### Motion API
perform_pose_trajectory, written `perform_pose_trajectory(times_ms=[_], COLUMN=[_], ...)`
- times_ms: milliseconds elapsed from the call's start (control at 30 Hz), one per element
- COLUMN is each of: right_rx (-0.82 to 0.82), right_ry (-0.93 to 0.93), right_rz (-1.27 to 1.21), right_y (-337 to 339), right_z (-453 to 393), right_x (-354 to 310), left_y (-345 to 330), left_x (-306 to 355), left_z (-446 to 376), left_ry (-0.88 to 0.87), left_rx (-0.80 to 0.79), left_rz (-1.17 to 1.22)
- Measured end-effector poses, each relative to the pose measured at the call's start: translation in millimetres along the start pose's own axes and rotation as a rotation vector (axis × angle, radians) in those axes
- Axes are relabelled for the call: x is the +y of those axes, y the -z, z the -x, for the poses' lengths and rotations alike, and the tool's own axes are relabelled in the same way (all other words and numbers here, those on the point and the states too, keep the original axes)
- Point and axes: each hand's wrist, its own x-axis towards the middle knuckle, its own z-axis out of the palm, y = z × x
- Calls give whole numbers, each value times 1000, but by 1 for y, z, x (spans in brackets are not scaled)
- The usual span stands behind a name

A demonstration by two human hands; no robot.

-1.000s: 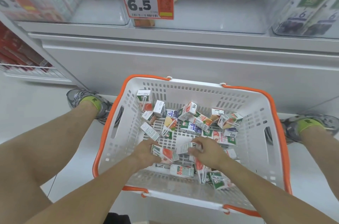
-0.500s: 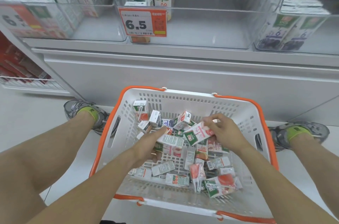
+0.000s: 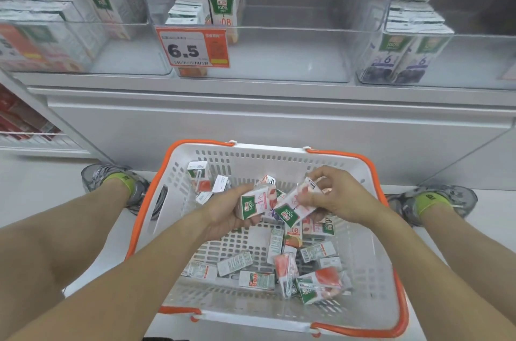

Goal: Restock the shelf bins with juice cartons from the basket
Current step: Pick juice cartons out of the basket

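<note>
A white basket with an orange rim stands on the floor between my feet. Several small juice cartons lie loose in it. My left hand grips one pink-and-green juice carton above the basket. My right hand holds a second pink juice carton by its far end, tilted, touching the first. Above, clear shelf bins hold upright cartons: the middle bin has a short row at its left, the left bin is nearly full, the right bin holds purple ones.
A red price tag reading 6.5 hangs on the middle bin's front. A grey shelf front rises behind the basket. My shoes flank the basket. A wire rack with red packs sits low at the left.
Both hands have risen out of the pile, each with a carton, and come together above the basket. The view has tilted up, showing more of the shelf bins.
</note>
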Motion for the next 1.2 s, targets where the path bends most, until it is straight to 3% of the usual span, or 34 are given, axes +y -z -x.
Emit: perform_pose_trajectory(times_ms=[133, 367, 567, 733, 933, 1000, 1100, 1200], right_rx=[-23, -114, -122, -129, -39, 9, 7, -141], right_ry=[159, 340, 329, 317, 370, 333, 62, -203], right_rz=[258, 437, 154, 115, 53, 139, 291, -124], right_y=[14, 14, 6, 4, 14, 13, 16, 18], right_z=[4, 16, 19, 3, -7, -8, -3, 3], right_x=[-19, -92, -110, -116, -123, -117, -115, -117], left_y=[-8, -23, -33, -24, -9, -8, -8, -12], left_x=[36, 101, 122, 132, 145, 144, 143, 145], left_z=[14, 54, 82, 71, 57, 50, 46, 46], left_ry=[4, -19, -7, -27, -102, -147, -189, -211], left_rx=[-23, -35, -172, -285, -279, -245, -212, -196], left_rz=[-134, -521, -451, -489, -461, -407, -340, -294])
